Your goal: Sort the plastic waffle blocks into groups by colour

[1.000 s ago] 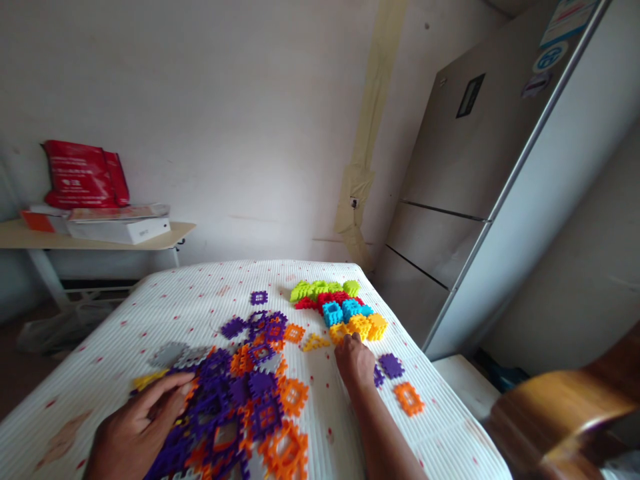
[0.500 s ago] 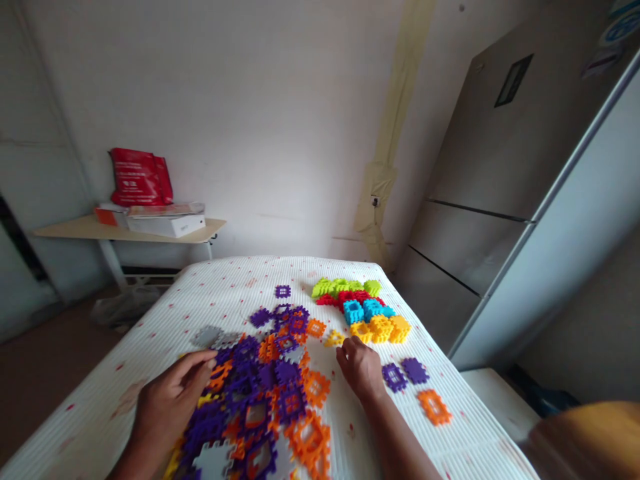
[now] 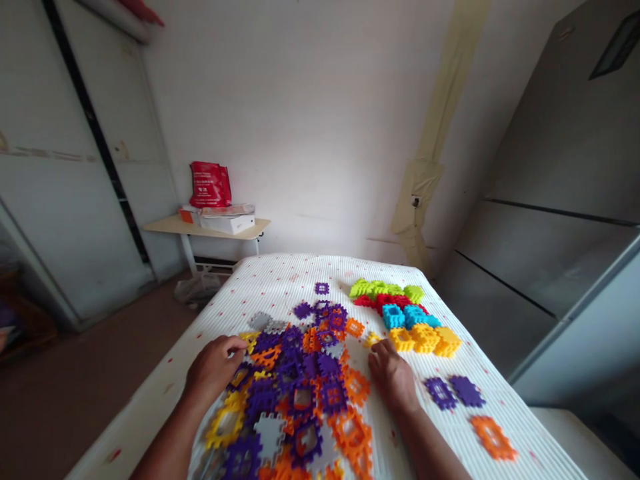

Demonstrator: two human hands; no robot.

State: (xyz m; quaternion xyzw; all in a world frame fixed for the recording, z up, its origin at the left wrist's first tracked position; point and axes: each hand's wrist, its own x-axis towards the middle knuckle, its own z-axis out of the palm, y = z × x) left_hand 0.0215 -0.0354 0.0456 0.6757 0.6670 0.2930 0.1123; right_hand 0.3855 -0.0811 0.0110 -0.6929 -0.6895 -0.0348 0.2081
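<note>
My left hand [image 3: 214, 369] rests at the left edge of a heap of flat interlocking plastic tiles [image 3: 300, 393], purple, orange, grey and yellow; its curled fingers touch a yellow tile [image 3: 249, 341]. My right hand [image 3: 393, 375] lies knuckles up at the heap's right edge, fingers curled, fingertips by a small yellow tile [image 3: 373, 339]. Whether either hand grips a piece is hidden. Beyond the right hand stand assembled cubes: yellow [image 3: 425, 339], blue [image 3: 403, 315], red [image 3: 383, 301] and green [image 3: 384, 290].
Everything lies on a white ribbed, dotted mat [image 3: 280, 283]. Two purple tiles [image 3: 455, 391] and an orange tile [image 3: 493, 438] lie loose at the right. A grey refrigerator [image 3: 560, 213] stands right; a small table [image 3: 207, 229] with a red bag [image 3: 209, 185] stands by the wall.
The view swung left, bringing a door and more floor into sight. My left hand moved up along the heap's left edge to the yellow tile. My right hand barely moved.
</note>
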